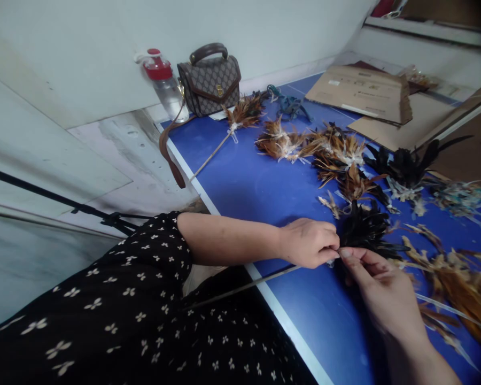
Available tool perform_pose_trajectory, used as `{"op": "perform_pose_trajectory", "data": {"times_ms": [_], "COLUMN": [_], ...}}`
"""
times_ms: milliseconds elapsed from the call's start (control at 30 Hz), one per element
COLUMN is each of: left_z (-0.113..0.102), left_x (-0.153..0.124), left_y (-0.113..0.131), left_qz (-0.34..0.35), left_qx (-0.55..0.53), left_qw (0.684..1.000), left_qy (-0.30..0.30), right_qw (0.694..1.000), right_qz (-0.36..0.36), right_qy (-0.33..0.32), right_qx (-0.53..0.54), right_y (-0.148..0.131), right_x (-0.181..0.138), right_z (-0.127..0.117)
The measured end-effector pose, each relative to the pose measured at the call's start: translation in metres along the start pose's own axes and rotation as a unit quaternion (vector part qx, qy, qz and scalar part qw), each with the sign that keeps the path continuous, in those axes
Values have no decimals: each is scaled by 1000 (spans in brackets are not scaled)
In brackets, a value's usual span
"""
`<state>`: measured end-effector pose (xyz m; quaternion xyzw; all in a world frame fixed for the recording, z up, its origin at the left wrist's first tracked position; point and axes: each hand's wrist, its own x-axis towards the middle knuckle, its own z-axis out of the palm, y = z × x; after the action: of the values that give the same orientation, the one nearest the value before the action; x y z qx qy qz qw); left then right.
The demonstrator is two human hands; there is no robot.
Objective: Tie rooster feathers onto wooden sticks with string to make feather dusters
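Observation:
My left hand [310, 243] is closed around a thin stick [244, 287], whose long end slants back past the table edge over my lap. A tuft of black feathers [364, 227] spreads out just beyond my fingertips, and my fingers hide where it meets the stick. My right hand [382, 289] pinches with thumb and forefinger right against the left fingertips; what lies in the pinch is too small to make out. To the right of my right hand lie loose brown feathers [460, 283].
On the blue table [240, 187] lie a feather duster [240, 115], brown feather bunches [282, 141], black feathers [404, 163] and blue-green bundles [459, 198]. A handbag [210, 85] and a red-topped bottle [164, 85] stand by the wall. Cardboard [361, 93] lies at the back right.

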<state>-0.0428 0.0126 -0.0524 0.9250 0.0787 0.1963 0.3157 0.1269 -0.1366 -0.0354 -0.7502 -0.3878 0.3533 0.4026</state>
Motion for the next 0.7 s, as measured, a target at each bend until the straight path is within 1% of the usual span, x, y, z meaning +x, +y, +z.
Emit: {"op": "perform_pose_trajectory", "data": {"times_ms": [233, 400, 600, 700], "left_z": [-5, -10, -12, -14], "left_x": [0, -2, -2, -1], "left_y": [-1, -1, 5, 6], "left_qz": [13, 27, 7, 13], "left_qx": [19, 23, 53, 71], "left_qw": [1000, 999, 996, 993], "left_qy": [-16, -25, -74, -97], "right_qw": [999, 994, 984, 976], "right_qz": [-24, -63, -103, -131], "right_qy": [11, 41, 57, 63], "right_qx": [-20, -74, -132, -164], "right_y": [6, 12, 13, 20], "right_x": [-2, -4, -6, -4], "right_z": [-3, -8, -7, -8]}}
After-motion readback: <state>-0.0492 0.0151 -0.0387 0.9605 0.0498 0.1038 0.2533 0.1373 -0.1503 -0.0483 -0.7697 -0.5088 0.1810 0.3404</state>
